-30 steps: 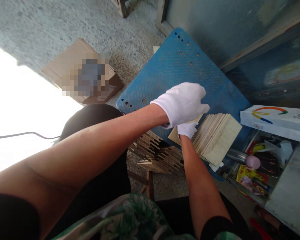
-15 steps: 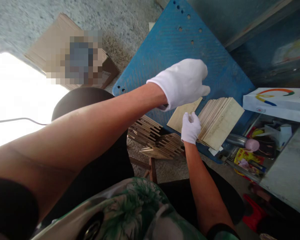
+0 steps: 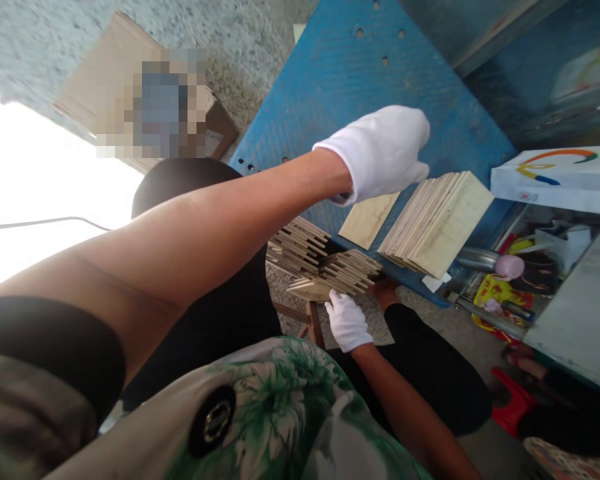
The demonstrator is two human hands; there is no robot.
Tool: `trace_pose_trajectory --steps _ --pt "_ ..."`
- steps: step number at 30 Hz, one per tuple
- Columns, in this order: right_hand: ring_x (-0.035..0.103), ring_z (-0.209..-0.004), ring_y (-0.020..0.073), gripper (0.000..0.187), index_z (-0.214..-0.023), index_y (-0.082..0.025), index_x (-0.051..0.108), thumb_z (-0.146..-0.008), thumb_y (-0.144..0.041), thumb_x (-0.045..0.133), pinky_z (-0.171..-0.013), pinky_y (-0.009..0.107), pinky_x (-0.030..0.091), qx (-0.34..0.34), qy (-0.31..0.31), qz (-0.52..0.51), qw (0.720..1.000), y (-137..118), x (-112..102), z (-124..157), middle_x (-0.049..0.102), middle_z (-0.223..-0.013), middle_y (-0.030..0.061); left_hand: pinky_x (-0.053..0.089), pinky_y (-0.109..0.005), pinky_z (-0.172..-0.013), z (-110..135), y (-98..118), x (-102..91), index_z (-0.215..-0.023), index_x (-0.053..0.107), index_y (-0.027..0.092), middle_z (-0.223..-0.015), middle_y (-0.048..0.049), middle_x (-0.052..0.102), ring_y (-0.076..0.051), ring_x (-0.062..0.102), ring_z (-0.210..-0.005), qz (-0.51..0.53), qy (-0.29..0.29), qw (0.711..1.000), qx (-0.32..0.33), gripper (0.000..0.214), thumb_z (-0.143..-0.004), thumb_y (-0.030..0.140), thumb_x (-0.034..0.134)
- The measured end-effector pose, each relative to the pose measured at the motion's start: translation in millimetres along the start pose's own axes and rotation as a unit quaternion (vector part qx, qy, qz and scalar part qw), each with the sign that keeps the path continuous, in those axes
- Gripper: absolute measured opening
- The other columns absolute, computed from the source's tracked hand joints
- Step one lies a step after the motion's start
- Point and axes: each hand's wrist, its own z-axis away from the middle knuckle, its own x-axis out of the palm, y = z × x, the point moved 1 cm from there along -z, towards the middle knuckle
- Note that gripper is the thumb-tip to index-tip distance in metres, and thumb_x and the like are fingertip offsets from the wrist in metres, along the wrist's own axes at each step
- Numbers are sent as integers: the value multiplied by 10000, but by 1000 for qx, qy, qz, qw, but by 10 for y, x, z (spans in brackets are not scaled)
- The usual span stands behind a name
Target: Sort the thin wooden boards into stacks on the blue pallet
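Right hand is hanging by fanned boards, left hand above bench | both hands' closing: cannot tell | pinching single edge is probably keeping neighbours steady

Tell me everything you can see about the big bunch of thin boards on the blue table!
The bunch of thin, pale tan rectangular boards looks like wood. Many are pressed face to face, their edges making stripes; the end one shows its broad, smudged face. I can't tell whether they lie flat or stand on edge. They rest on the scuffed blue table near its edge, beside one loose pale rectangular board. The white-gloved left hand is right by their far end; touching is unclear.
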Motion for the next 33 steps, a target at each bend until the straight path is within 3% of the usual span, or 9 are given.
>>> trace_pose_trajectory --steps 7,12,16,22,29,33 --pt "594 -786 210 410 -1326 -172 478 -976 -328 333 -625 303 443 -49 28 98 994 3 37 -73 580 -1015 134 367 -326 -817 15 32 69 -1192 601 49 -1028 -174 666 -279 567 -1029 -4 -2 1000 29 482 -852 363 468" --pt "593 -771 205 364 -1270 -146 491 -970 -288 342 -607 295 427 -87 40 122 988 -41 -17 -102 572 -964 127 362 -325 -822 -2 49 105 -1177 631 135 -1046 -129 668 -284 553 -1066 4 -15 1000 6 429 -840 375 515" --pt "578 -734 186 352 -1287 -176 458 -974 -266 325 -584 285 406 -100 60 132 984 -57 2 -149 560 -955 114 373 -325 -787 -4 71 124 -1148 655 163 -992 -112 684 -280 576 -1031 -9 -14 1000 4 395 -836 364 520" --pt "566 -751 205 315 -1217 -139 497 -948 -159 334 -592 304 404 -127 74 162 976 -158 54 -232 545 -908 118 396 -324 -736 -5 90 179 -1065 695 191 -930 -101 693 -270 610 -960 -20 -14 1000 11 344 -814 358 532" --pt "553 -787 229 345 -1250 -113 490 -946 -258 418 -622 336 409 -107 78 127 983 -281 -6 -173 547 -941 134 417 -298 -784 4 110 216 -1083 681 218 -970 -74 693 -246 598 -1010 -26 -27 999 -12 346 -806 376 547" --pt "548 -836 240 388 -1268 -99 486 -937 -298 450 -662 348 419 -125 54 93 986 -323 -40 -157 559 -1000 148 409 -306 -867 -14 87 207 -1158 649 196 -1050 -74 679 -276 552 -1112 13 -65 997 -32 413 -803 385 553"
